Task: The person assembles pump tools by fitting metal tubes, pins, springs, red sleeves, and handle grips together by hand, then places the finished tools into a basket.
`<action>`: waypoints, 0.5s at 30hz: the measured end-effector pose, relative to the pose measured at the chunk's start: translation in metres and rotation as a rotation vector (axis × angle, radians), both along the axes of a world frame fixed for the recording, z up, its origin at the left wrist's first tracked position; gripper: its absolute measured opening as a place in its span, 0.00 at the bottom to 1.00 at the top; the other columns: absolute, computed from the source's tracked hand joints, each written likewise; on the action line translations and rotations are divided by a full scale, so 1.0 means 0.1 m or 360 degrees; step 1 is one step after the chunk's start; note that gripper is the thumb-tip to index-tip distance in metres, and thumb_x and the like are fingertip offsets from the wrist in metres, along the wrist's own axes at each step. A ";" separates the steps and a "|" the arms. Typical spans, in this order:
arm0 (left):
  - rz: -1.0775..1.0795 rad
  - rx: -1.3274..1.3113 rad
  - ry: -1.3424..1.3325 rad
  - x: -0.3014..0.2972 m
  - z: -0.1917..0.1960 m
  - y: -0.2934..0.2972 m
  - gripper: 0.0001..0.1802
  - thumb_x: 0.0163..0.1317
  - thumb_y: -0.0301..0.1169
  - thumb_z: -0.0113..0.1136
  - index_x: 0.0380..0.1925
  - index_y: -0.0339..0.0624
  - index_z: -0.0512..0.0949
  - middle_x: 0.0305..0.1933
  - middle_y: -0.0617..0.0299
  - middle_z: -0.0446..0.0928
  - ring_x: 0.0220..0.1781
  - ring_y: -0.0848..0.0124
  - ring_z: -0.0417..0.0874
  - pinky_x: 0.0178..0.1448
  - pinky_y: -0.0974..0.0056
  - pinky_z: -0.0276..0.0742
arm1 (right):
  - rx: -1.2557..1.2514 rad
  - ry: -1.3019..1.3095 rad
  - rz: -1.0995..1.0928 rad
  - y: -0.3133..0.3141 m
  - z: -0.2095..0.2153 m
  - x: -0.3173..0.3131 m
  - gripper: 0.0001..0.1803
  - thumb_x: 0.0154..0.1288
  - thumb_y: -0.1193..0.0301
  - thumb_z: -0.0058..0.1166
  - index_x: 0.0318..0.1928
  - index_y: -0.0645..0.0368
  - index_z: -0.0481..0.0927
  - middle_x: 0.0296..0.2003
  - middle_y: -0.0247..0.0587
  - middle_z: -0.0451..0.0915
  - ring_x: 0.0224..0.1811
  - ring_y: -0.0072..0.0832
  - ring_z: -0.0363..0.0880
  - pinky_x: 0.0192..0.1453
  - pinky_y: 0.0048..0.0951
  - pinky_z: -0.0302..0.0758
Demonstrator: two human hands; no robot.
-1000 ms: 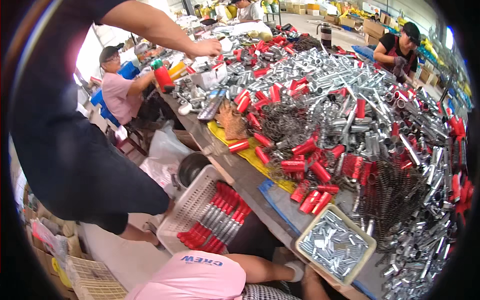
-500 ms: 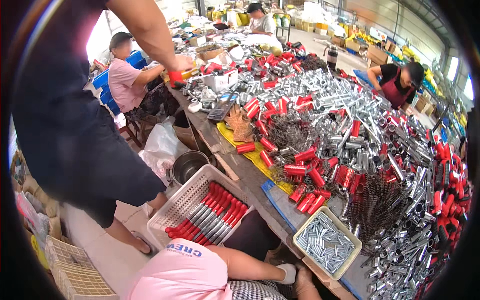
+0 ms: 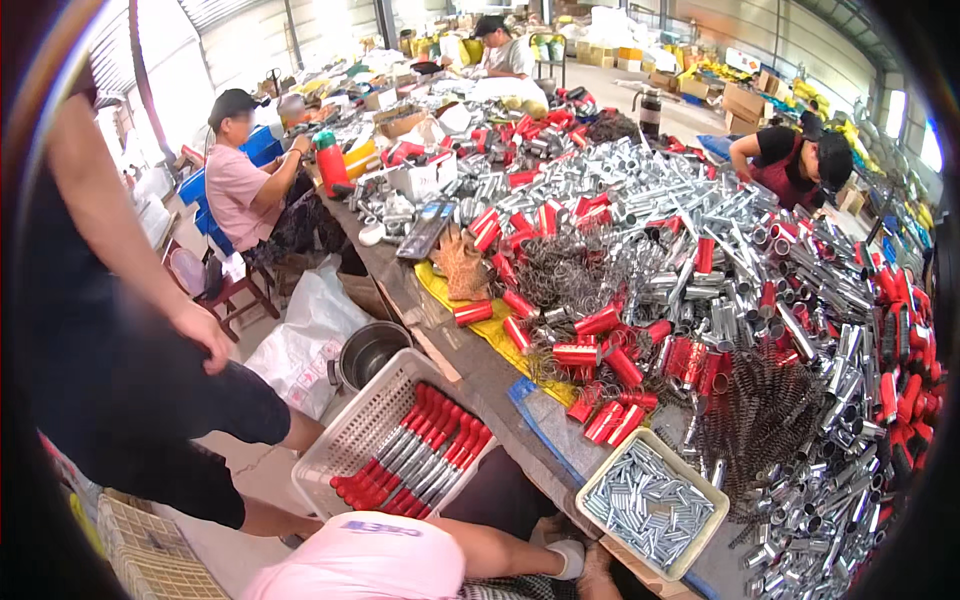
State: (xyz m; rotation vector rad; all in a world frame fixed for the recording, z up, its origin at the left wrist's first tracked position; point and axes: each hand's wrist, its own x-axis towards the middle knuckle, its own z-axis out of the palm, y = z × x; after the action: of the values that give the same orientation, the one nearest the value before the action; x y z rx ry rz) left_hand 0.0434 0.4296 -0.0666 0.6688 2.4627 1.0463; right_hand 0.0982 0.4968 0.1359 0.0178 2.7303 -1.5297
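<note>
My left arm, in a pink sleeve [image 3: 365, 560] with a white cuff [image 3: 568, 560], comes in at the lower edge. My left hand [image 3: 597, 578], seemingly in a brownish glove, is beside the table's near edge; the frame cuts it off and its fingers are hidden. My right hand is out of view. Nearest to the left hand is a cream tray [image 3: 722, 498] of short silver metal pins [image 3: 655, 505] on the table. Left of my arm stands a white plastic basket [image 3: 345, 425] holding a row of red-ended silver rods [image 3: 415, 455].
Silver tubes [image 3: 640, 200], red cylinders [image 3: 600, 320] and dark coil springs [image 3: 750, 405] heap the table. An orange glove [image 3: 460, 265] lies on yellow cloth. A metal pot [image 3: 372, 352] stands behind the basket. A person in dark clothes [image 3: 110, 350] stands at left; several others sit around.
The standing person's arm has left the table and hangs at their side, their body further left. A red bottle with a green lid stands uncovered at the table edge. My view has shifted slightly.
</note>
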 end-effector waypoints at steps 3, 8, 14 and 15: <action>-0.0834 -0.0259 -0.0134 -0.17 0.49 -0.03 0.20 0.64 0.42 0.54 0.50 0.43 0.79 0.51 0.49 0.80 0.55 0.58 0.80 0.58 0.55 0.74 | 0.0089 -0.0057 -0.0117 0.18 0.01 0.37 0.30 0.57 0.64 0.59 0.61 0.53 0.71 0.35 0.46 0.80 0.33 0.41 0.79 0.33 0.38 0.75; -0.1787 -0.0637 -0.0098 -0.30 1.91 -0.10 0.25 0.66 0.46 0.53 0.57 0.42 0.74 0.58 0.41 0.74 0.63 0.57 0.73 0.62 0.50 0.70 | 0.0265 0.0015 -0.0133 0.37 0.34 0.27 0.31 0.57 0.63 0.59 0.62 0.52 0.71 0.33 0.45 0.80 0.31 0.41 0.80 0.30 0.38 0.76; -0.0033 0.0773 -0.2615 -0.55 2.54 -0.79 0.30 0.61 0.51 0.60 0.53 0.38 0.73 0.49 0.48 0.74 0.50 0.59 0.76 0.51 0.52 0.75 | 0.0440 0.0018 -0.0035 0.12 1.41 0.50 0.31 0.57 0.62 0.60 0.62 0.51 0.70 0.31 0.45 0.80 0.29 0.41 0.80 0.26 0.39 0.77; 0.0305 0.0914 -0.2919 -0.65 2.37 -0.77 0.35 0.68 0.54 0.50 0.66 0.40 0.65 0.68 0.39 0.65 0.68 0.50 0.68 0.64 0.44 0.69 | 0.0831 -0.0055 0.0173 0.00 2.03 0.49 0.27 0.57 0.65 0.58 0.59 0.48 0.73 0.28 0.44 0.79 0.28 0.42 0.79 0.26 0.39 0.76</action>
State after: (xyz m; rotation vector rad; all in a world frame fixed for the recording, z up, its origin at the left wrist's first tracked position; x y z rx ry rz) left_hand -0.0216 0.3523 0.1707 -0.4011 0.6183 1.3960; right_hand 0.1472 0.4963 0.3387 -0.0957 2.9552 -0.7507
